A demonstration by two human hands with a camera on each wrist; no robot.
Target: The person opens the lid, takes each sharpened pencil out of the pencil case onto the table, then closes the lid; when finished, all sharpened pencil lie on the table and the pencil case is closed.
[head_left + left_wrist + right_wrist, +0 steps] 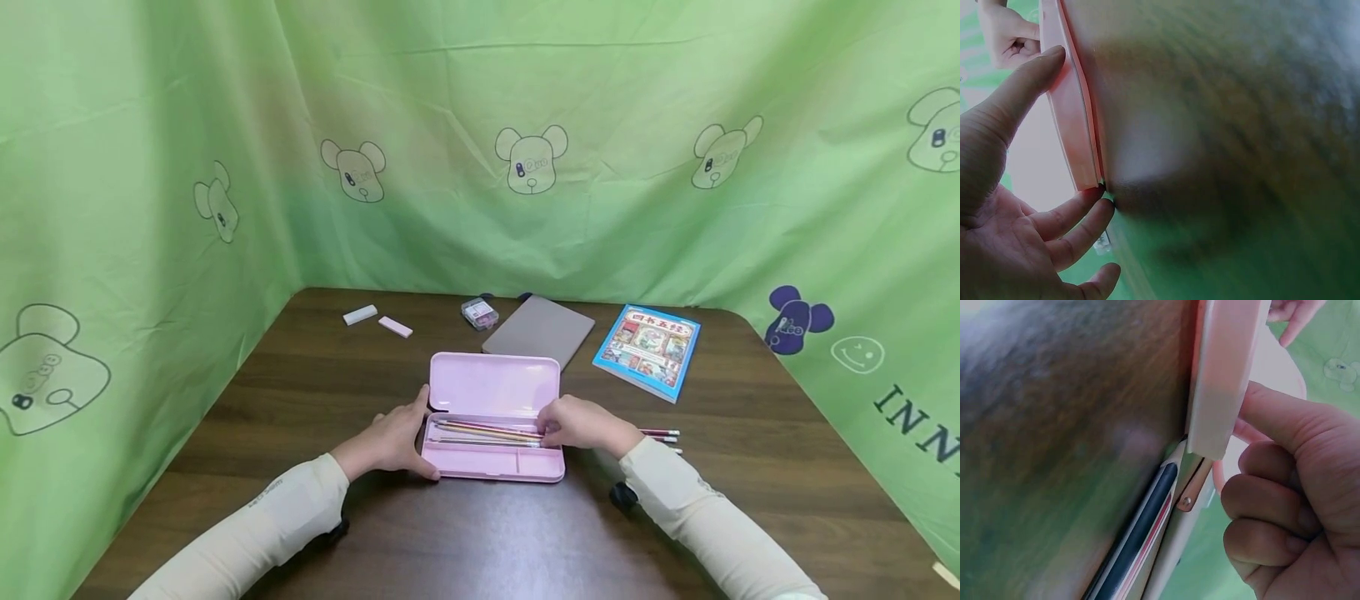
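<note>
A pink pencil case point(472, 462) lies with its lid up, several pencils point(487, 431) lying along its rear compartment. At the left end, my left hand point(392, 437) holds the case, thumb at the front edge and fingers at the back corner. My right hand point(583, 422) reaches over the right end, finger and thumb pinching at the pencils' ends. Their tips are hidden behind the case wall point(1225, 381) in the right wrist view, where the other fingers are curled. Beyond that hand, more pencils point(663, 432) lie on the table.
Behind the case lies a grey flat notebook-like item point(538, 327), with a small clear box point(480, 314) beside it. A blue-bordered book point(648, 350) is at the back right. Two small blocks, one white point(360, 315) and one pink point(395, 327), lie at the back left.
</note>
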